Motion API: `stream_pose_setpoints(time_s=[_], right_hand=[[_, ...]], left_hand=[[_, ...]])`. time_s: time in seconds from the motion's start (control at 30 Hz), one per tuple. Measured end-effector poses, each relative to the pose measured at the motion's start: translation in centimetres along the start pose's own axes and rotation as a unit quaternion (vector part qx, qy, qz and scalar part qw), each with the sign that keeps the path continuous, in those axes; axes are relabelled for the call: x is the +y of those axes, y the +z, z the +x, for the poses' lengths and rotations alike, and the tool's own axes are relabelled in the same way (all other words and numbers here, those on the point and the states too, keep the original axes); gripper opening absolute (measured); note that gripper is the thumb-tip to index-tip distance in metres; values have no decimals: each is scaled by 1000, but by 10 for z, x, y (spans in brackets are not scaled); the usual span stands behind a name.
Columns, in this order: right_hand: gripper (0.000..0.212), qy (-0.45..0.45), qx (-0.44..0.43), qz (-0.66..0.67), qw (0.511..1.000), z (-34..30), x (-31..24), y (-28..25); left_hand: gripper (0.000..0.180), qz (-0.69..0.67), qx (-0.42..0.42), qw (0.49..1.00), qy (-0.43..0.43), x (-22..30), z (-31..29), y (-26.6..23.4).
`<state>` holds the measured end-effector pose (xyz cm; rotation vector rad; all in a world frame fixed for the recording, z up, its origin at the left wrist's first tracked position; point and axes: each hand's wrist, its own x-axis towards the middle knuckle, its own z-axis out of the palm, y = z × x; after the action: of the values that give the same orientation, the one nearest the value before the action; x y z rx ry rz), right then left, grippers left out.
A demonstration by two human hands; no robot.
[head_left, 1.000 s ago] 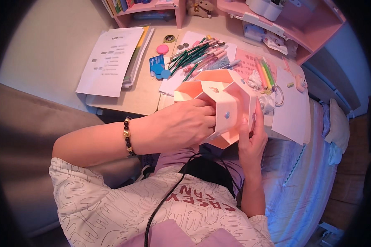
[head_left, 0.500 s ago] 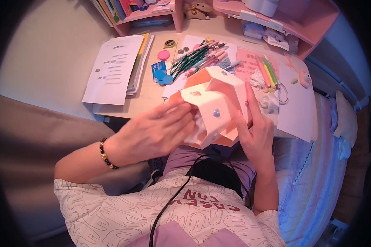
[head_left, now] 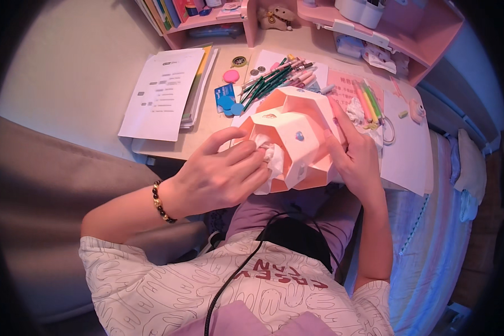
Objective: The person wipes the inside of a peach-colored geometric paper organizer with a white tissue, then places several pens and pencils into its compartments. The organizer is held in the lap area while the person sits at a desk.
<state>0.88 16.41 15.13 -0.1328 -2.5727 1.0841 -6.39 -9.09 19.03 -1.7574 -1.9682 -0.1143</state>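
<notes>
A pale pink pen holder [head_left: 307,124] with several hexagonal compartments is tipped on its side above the desk's front edge, its openings facing left and up. Shiny stickers dot its walls. Around its right side is my right hand [head_left: 357,154], thumb and fingers gripping the wall. At the left opening, my left hand [head_left: 221,172] pinches a crumpled white tissue [head_left: 273,154], part of it inside the compartment and part hanging at the mouth. The fingertips deeper in the folds are partly hidden.
Behind the holder lies a heap of pens and pencils [head_left: 285,73] on paper. Left are stacked papers [head_left: 162,92], blue cards [head_left: 225,99] and a pink round case [head_left: 230,76]. To the right are highlighters [head_left: 369,101], used tissues [head_left: 355,112] and white paper [head_left: 406,151]. A pink shelf [head_left: 425,42] stands behind.
My left fingers have curled and drawn back a little from the opening, so more of the tissue shows. The holder has tilted slightly, still gripped by my right hand.
</notes>
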Motion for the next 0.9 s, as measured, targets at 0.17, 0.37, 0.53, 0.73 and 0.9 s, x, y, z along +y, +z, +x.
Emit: stream_pose_setpoints(time_s=[0.17,0.37,0.53,0.73,0.9], right_hand=[[60,-10,-18,-37,999,6,-3,-1],[60,-18,-46,-29,998,3,-16,0],[61,-31,-48,-39,998,5,-21,-1],[63,28,-27,-27,999,-4,-7,-7],[67,23,-10,4,1000,-15,13,-6]], left_hand=[[13,29,61,995,-71,7,-11,6],[33,-98,-106,989,-39,3,5,-1],[21,-169,-253,952,-38,0,20,8],[17,-265,-46,963,25,-13,25,31],[19,-155,11,988,21,3,18,31]])
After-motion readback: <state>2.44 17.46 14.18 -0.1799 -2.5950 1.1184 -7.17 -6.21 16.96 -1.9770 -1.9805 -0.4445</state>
